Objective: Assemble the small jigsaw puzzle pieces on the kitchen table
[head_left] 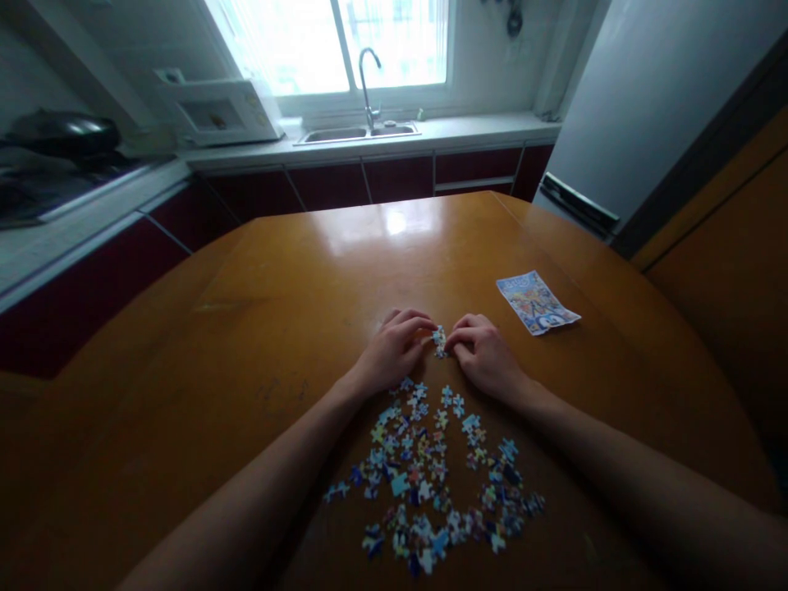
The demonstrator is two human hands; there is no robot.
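A small cluster of jigsaw pieces (439,341) lies on the wooden table between my two hands; several pieces look joined in a short upright strip. My left hand (399,349) is curled, its fingertips pinching the left edge of this cluster. From the other side, my right hand (483,351) has its bent fingers closed at the cluster's right edge. Nearer to me, between my forearms, a loose heap of jigsaw pieces (424,468) is spread out in blue, white, yellow and dark colours. A few stray pieces (452,400) lie just below my hands.
A creased picture sheet (537,302) lies on the table (295,287) to the right. Beyond the table are a counter with a sink (357,134), a tap, a white microwave (218,111), a stove with a dark pan (65,133), and a grey fridge (665,98).
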